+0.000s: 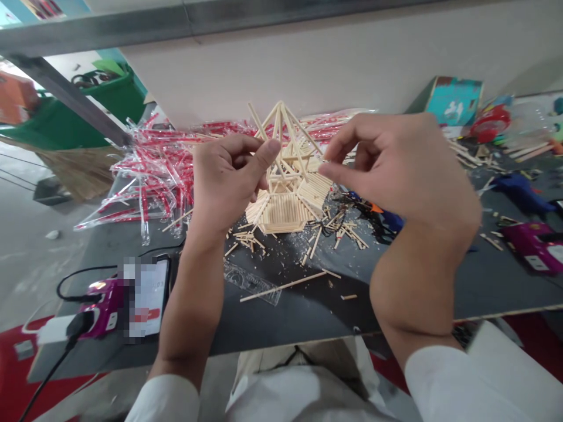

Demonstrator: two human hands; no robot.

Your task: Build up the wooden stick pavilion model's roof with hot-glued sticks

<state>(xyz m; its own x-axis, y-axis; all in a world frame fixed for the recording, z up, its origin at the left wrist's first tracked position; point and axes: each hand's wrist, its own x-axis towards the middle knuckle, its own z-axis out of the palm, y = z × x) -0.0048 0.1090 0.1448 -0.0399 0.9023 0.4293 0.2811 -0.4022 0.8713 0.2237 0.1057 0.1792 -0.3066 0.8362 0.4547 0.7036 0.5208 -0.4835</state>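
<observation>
A small model building made of thin wooden sticks stands on the dark table, with a peaked frame of bare sticks on top. My left hand is at the frame's left side, thumb and forefinger pinched on a thin wooden stick that slants up and left. On the right side, my right hand has thumb and forefinger brought together close to the lower end of a slanting frame stick. What those fingertips hold, if anything, is too small to tell. Both hands partly cover the model.
Red-and-clear plastic wrappers are heaped behind and left. Stick offcuts and a clear ruler lie in front. A phone and purple power block are at left, another purple block at right. A metal bar crosses above.
</observation>
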